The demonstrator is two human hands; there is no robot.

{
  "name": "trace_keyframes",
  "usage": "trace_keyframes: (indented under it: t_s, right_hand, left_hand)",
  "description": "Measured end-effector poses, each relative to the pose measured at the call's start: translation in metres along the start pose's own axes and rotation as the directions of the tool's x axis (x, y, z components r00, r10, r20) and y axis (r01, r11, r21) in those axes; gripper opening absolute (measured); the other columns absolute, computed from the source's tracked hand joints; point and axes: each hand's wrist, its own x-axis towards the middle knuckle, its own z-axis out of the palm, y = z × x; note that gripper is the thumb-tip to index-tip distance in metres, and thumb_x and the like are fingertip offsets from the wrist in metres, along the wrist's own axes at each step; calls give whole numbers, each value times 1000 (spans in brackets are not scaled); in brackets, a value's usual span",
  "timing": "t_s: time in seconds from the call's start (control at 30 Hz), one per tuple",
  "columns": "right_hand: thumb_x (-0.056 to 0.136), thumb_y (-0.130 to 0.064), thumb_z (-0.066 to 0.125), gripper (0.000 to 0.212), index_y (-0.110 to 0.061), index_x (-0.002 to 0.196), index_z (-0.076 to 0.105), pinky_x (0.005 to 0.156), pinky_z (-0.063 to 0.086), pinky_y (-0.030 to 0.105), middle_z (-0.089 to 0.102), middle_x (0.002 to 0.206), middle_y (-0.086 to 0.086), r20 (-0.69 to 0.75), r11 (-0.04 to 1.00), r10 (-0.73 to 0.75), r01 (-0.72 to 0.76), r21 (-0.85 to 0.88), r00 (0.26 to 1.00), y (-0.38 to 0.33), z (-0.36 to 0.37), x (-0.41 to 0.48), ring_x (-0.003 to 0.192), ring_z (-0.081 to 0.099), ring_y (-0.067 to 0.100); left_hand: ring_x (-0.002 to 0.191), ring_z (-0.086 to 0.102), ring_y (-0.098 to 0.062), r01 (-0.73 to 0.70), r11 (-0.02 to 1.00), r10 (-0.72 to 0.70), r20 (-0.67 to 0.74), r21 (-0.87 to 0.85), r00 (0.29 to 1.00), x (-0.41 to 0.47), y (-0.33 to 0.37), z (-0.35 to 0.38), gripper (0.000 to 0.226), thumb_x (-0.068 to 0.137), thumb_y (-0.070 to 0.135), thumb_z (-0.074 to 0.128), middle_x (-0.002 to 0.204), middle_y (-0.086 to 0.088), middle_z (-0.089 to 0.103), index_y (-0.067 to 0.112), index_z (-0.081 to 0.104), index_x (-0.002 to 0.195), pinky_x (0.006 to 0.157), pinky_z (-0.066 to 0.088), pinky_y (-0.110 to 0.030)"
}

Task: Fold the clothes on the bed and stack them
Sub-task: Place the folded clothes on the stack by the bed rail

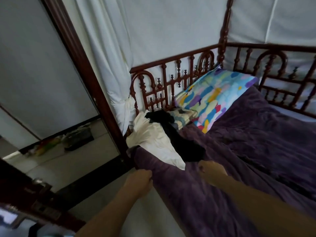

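White garment [153, 139] and black garment [184, 144] are piled at the headboard [171, 77] corner, long axes laid away from both hands, black garment's near end just beyond right hand [212, 171] (curled, grip unclear); blanket [239, 151] edge is gripped by left hand [139, 181].

Home bedroom — canopied wooden bed [172, 65]

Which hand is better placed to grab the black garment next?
Right, probably. The right hand lies just short of the near end of the black garment. The left hand grips the purple blanket at the bed's edge, with the white garment in between.
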Motion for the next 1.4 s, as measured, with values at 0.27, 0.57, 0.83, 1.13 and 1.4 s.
trace_keyframes:
  t_s: [0.27, 0.57, 0.83, 1.13, 1.4]
  right_hand:
    - [92, -41, 48, 40, -29, 130, 48, 81, 47, 32, 59, 126, 1, 48, 996, 88, -88, -8, 995, -1, -32, 129, 110, 59, 24]
    - [87, -41, 51, 40, -30, 126, 51, 81, 45, 33, 59, 126, 1, 119, 941, 333, -337, 15, 935, 21, -9, 251, 112, 57, 24]
    - [86, -33, 56, 52, -20, 135, 42, 89, 47, 36, 50, 133, 6, 239, 843, 527, -537, -26, 815, 20, 61, 364, 119, 52, 28]
    - [85, -39, 61, 74, -25, 148, 24, 101, 37, 44, 43, 145, 4, 384, 852, 515, -505, -135, 766, 11, 139, 463, 134, 40, 27]
    - [86, -13, 66, 23, -12, 65, 55, 59, 38, 28, 54, 60, -1, 334, 626, 523, -619, 473, 784, -17, 72, 421, 50, 48, 6]
  left_hand:
    - [109, 57, -21, -75, 996, 74, -14, -46, 997, 155, -47, -41, 31, 95, 35, 41, 117, -1, 60, 18, 55, 116, 85, 42, -32]
    - [106, 57, -19, -300, 953, 303, 81, -50, 950, 341, -77, -24, 31, 95, 35, 43, 113, 0, 62, 17, 56, 118, 90, 45, -33]
    - [104, 58, -17, -415, 901, 433, 228, -126, 872, 469, -135, 34, 32, 95, 37, 43, 112, 3, 62, 21, 56, 120, 86, 45, -31]
    - [91, 59, -16, -409, 898, 441, 318, -166, 839, 516, -193, 99, 22, 93, 34, 44, 99, 4, 62, 21, 59, 103, 76, 43, -27]
    - [112, 53, -21, -466, 868, 497, 273, -172, 824, 535, -165, 51, 40, 93, 30, 48, 125, -2, 51, 23, 44, 133, 88, 46, -34]
